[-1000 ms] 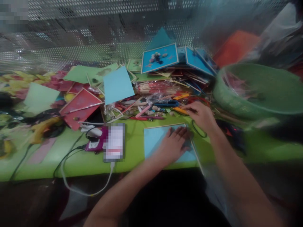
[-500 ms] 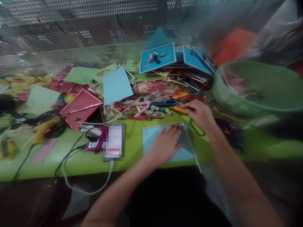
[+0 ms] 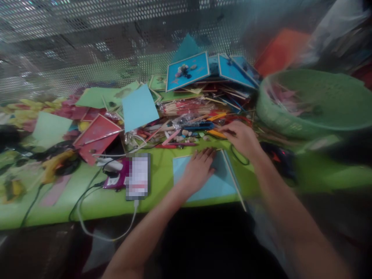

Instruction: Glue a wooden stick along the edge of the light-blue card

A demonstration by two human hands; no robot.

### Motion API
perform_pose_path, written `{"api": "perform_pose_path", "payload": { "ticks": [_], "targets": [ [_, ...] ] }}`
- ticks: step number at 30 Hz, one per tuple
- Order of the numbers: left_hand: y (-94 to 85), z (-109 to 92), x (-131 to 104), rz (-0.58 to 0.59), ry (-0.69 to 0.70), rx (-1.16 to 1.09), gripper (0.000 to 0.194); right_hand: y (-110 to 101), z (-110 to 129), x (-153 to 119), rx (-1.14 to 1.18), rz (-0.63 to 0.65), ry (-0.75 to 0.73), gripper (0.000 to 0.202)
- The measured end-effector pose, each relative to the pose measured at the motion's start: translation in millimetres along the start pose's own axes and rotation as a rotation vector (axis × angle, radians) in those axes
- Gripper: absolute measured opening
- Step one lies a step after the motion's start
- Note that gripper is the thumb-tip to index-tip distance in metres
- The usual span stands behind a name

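Note:
A light blue card (image 3: 215, 186) lies on the green table in front of me. My left hand (image 3: 200, 168) rests on it with the fingers stretched out flat. Along the card's right side runs a thin wooden stick (image 3: 234, 176), its near end sticking out past the table edge. Beyond the card, my right hand (image 3: 240, 135) is closed in a pinch at the end of an orange utility knife (image 3: 216, 134). The fingertips partly hide the knife's end. A blue cutter-like tool (image 3: 200, 126) lies just left of those fingers.
Behind are stones (image 3: 186, 133), bundled sticks (image 3: 186, 106) and framed blue pictures (image 3: 188, 71). A green basin (image 3: 314, 124) stands at right. A phone (image 3: 138, 176) with a white cable, a purple box (image 3: 116, 180) and a yellow glue gun (image 3: 56, 164) lie left.
The view has shifted slightly. My left hand has slid a little to the left on the card. The right hand stays by the orange utility knife.

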State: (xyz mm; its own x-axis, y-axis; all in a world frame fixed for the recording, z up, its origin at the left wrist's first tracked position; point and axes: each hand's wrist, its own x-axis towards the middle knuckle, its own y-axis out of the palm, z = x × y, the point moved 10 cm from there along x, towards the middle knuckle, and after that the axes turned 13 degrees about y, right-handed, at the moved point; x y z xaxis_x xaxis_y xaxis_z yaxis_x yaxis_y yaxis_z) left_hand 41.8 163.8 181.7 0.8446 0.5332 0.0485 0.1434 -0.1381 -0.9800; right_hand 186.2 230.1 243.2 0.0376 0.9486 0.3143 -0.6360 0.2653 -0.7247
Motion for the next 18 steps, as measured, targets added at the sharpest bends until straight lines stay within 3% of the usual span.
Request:
{"api": "perform_pose_path", "payload": {
  "ticks": [18],
  "targets": [
    [0.7,2.3,0.5,0.027,-0.028,-0.027,0.058,0.1,0.5,-0.7,0.015,-0.024,-0.016,0.022]
  ]
}}
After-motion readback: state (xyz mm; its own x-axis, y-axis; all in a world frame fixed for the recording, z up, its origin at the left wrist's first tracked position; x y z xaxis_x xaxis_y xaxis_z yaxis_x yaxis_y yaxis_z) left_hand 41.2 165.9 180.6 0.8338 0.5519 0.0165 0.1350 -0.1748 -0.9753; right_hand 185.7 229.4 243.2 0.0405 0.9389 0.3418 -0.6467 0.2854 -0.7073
